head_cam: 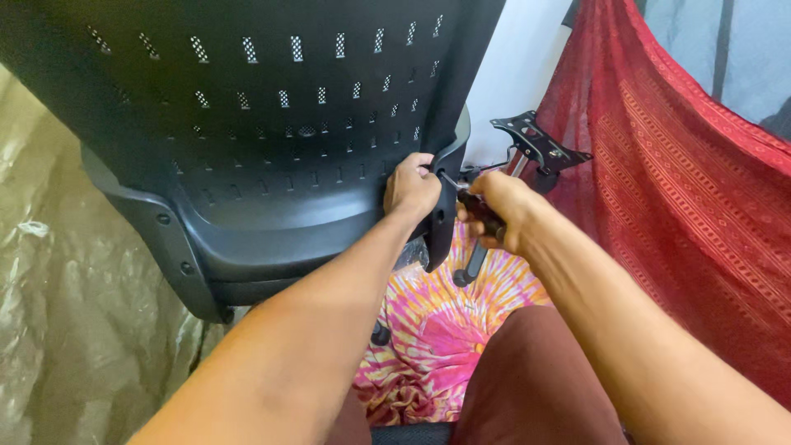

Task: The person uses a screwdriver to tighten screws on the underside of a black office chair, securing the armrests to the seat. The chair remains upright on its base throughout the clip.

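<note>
A large black plastic chair back (247, 124) with rows of small slots fills the upper left. My left hand (410, 188) grips its right edge near a curved black bracket (442, 222). My right hand (503, 210) is closed on a dark-handled screwdriver (482, 216), whose thin metal shaft points left toward my left hand's fingers at the chair's edge. The two hands are almost touching.
A black metal mounting plate (540, 142) on a post stands just behind my right hand. A red patterned cloth (684, 189) hangs at right. A pink tie-dye cloth (437, 330) lies below. Crinkled clear plastic sheeting (58, 313) covers the left. My knee in dark red shorts (535, 379) is at bottom.
</note>
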